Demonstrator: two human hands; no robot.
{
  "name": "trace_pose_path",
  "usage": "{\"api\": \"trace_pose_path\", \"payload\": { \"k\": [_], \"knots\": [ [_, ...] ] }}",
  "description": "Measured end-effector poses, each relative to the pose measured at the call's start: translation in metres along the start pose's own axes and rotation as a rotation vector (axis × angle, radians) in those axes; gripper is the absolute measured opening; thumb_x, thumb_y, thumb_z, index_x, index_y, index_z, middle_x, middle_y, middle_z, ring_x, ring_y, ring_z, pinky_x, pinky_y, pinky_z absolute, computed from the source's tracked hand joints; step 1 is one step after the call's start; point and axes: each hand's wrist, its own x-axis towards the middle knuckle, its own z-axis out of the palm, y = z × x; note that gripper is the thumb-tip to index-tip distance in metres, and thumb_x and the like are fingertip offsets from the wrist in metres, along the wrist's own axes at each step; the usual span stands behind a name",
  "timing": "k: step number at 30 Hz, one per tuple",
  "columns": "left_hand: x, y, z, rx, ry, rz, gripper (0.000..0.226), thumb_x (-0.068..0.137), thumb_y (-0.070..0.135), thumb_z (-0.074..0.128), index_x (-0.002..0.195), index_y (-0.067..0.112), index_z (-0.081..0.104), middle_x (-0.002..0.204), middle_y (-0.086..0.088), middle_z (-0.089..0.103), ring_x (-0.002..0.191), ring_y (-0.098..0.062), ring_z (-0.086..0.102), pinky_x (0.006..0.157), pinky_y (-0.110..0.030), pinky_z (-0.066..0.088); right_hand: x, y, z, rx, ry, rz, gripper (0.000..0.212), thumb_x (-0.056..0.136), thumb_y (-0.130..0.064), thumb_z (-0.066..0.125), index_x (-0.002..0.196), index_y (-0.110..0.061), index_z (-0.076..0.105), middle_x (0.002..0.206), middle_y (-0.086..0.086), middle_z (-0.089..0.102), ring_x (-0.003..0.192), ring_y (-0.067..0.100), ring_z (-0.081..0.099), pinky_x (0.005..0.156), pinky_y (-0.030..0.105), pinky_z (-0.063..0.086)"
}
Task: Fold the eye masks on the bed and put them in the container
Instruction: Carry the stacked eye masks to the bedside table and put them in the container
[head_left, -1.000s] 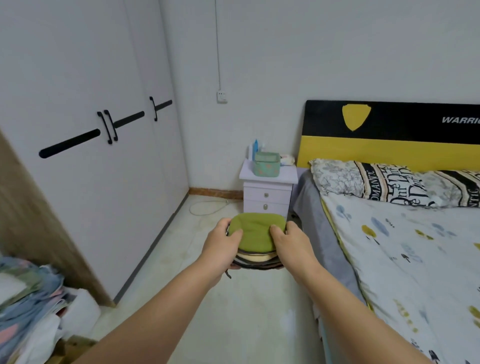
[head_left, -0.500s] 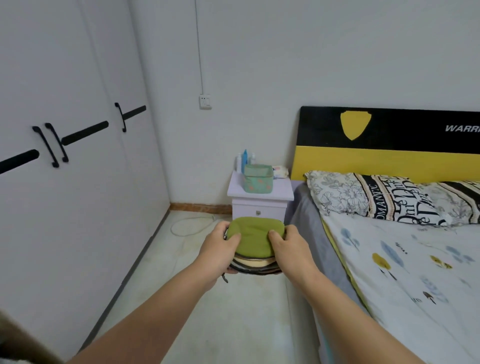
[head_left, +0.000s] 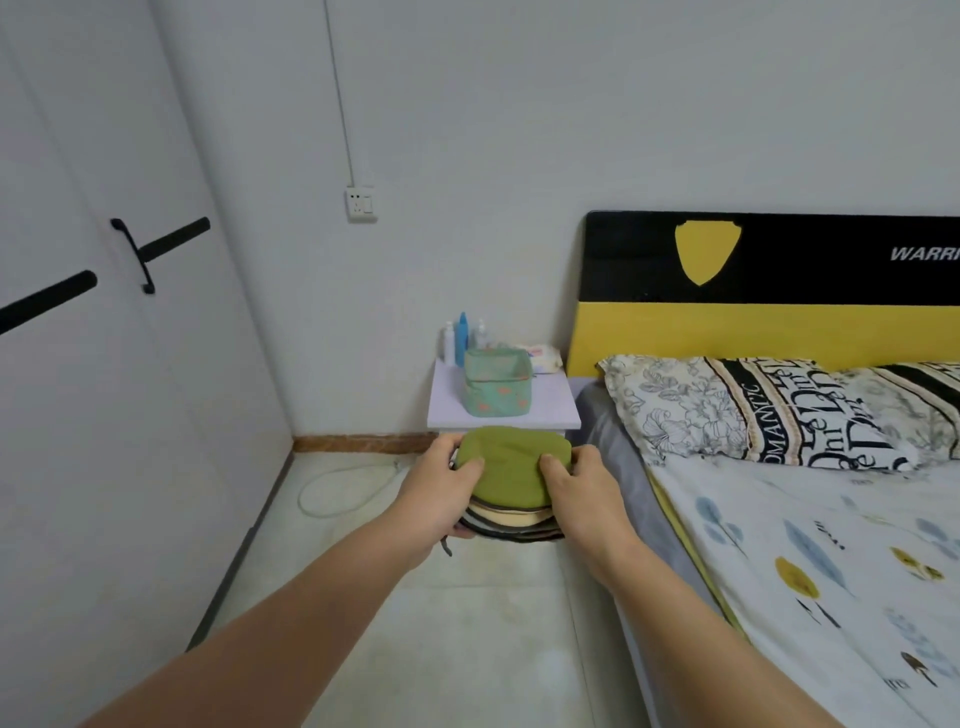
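Note:
A stack of folded eye masks (head_left: 511, 478), green on top with cream and dark ones beneath, is held in the air between both hands. My left hand (head_left: 441, 488) grips its left side and my right hand (head_left: 582, 486) grips its right side, thumbs pressing on the green mask. Just beyond the stack stands a teal fabric container (head_left: 497, 389), open at the top, on a white nightstand (head_left: 447, 402). The stack hovers in front of the nightstand's near edge. The bed (head_left: 831, 561) lies to the right.
Bottles (head_left: 460, 338) and a wipes pack (head_left: 543, 357) stand behind the container. A patterned pillow (head_left: 737, 410) lies at the black-and-yellow headboard (head_left: 769, 312). White wardrobe doors (head_left: 104, 364) line the left. A white cable (head_left: 337, 486) loops on the floor.
The view has moved forward toward the nightstand; the container now appears larger and closer to the stack. Both hands keep the same grip on the masks.

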Motion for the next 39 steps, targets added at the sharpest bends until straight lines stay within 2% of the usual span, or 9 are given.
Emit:
{"api": "trace_pose_path", "payload": {
  "k": [5, 11, 16, 22, 28, 31, 33, 36, 39],
  "knots": [
    [0.080, 0.009, 0.014, -0.009, 0.013, -0.008, 0.016, 0.090, 0.020, 0.045, 0.082, 0.033, 0.051, 0.096, 0.000, 0.059, 0.090, -0.025, 0.065, 0.059, -0.038, 0.061, 0.083, -0.002, 0.007, 0.005, -0.020, -0.020, 0.018, 0.092, -0.027, 0.046, 0.098, -0.011, 0.045, 0.094, 0.004, 0.055, 0.086, 0.022, 0.051, 0.072, 0.031, 0.038],
    [0.176, 0.034, 0.043, -0.011, 0.061, -0.031, 0.017, 0.090, 0.020, 0.045, 0.105, 0.025, 0.052, 0.108, -0.007, 0.058, 0.100, -0.028, 0.063, 0.063, -0.043, 0.061, 0.194, -0.004, 0.001, -0.011, -0.043, -0.030, 0.018, 0.092, -0.028, 0.045, 0.096, -0.011, 0.044, 0.075, -0.006, 0.049, 0.074, 0.017, 0.050, 0.057, 0.031, 0.034],
    [0.242, 0.050, 0.059, 0.009, 0.085, -0.056, 0.022, 0.091, 0.022, 0.045, 0.111, 0.023, 0.052, 0.111, -0.010, 0.058, 0.095, -0.027, 0.064, 0.043, -0.028, 0.053, 0.271, -0.008, 0.005, 0.001, -0.060, -0.024, 0.018, 0.092, -0.028, 0.045, 0.097, -0.011, 0.046, 0.075, -0.009, 0.048, 0.072, 0.013, 0.052, 0.058, 0.029, 0.038],
    [0.323, 0.059, 0.062, 0.032, 0.115, -0.074, 0.024, 0.090, 0.022, 0.045, 0.114, 0.021, 0.052, 0.113, -0.012, 0.058, 0.100, -0.028, 0.062, 0.068, -0.047, 0.061, 0.352, -0.016, 0.024, -0.019, -0.095, 0.002, 0.022, 0.093, -0.030, 0.044, 0.104, -0.011, 0.046, 0.081, -0.003, 0.053, 0.078, 0.019, 0.053, 0.070, 0.033, 0.041],
    [0.419, 0.062, 0.057, 0.062, 0.090, -0.068, 0.024, 0.091, 0.024, 0.044, 0.114, 0.026, 0.050, 0.116, -0.011, 0.055, 0.099, -0.025, 0.061, 0.060, -0.038, 0.061, 0.441, -0.021, 0.052, 0.011, -0.083, 0.019, 0.016, 0.093, -0.029, 0.043, 0.098, -0.014, 0.045, 0.077, -0.005, 0.053, 0.069, 0.008, 0.052, 0.056, 0.029, 0.041],
    [0.465, 0.061, 0.053, 0.105, 0.076, -0.068, 0.029, 0.091, 0.025, 0.043, 0.119, 0.024, 0.048, 0.117, -0.012, 0.053, 0.100, -0.026, 0.059, 0.069, -0.043, 0.061, 0.482, -0.026, 0.068, 0.008, -0.082, 0.035, 0.016, 0.093, -0.028, 0.044, 0.098, -0.013, 0.046, 0.078, -0.005, 0.053, 0.070, 0.008, 0.052, 0.056, 0.027, 0.043],
    [0.494, 0.060, 0.050, 0.127, 0.064, -0.081, 0.032, 0.091, 0.026, 0.044, 0.122, 0.024, 0.047, 0.117, -0.012, 0.053, 0.101, -0.027, 0.059, 0.077, -0.048, 0.059, 0.505, -0.029, 0.078, 0.014, -0.088, 0.052, 0.017, 0.094, -0.028, 0.044, 0.099, -0.012, 0.046, 0.079, -0.004, 0.054, 0.073, 0.013, 0.055, 0.061, 0.031, 0.047],
    [0.535, 0.061, 0.048, 0.141, 0.039, -0.087, 0.034, 0.090, 0.026, 0.045, 0.125, 0.023, 0.046, 0.117, -0.013, 0.053, 0.100, -0.028, 0.060, 0.073, -0.048, 0.060, 0.539, -0.031, 0.090, 0.040, -0.084, 0.075, 0.017, 0.094, -0.028, 0.045, 0.100, -0.012, 0.046, 0.081, -0.002, 0.056, 0.084, 0.022, 0.059, 0.078, 0.042, 0.051],
    [0.570, 0.061, 0.050, 0.141, 0.022, -0.099, 0.033, 0.090, 0.024, 0.045, 0.123, 0.020, 0.047, 0.116, -0.014, 0.053, 0.099, -0.029, 0.060, 0.071, -0.050, 0.060, 0.569, -0.030, 0.099, 0.024, -0.074, 0.089, 0.015, 0.095, -0.028, 0.044, 0.102, -0.015, 0.044, 0.080, -0.004, 0.054, 0.083, 0.021, 0.057, 0.078, 0.039, 0.049]
  ]
}}
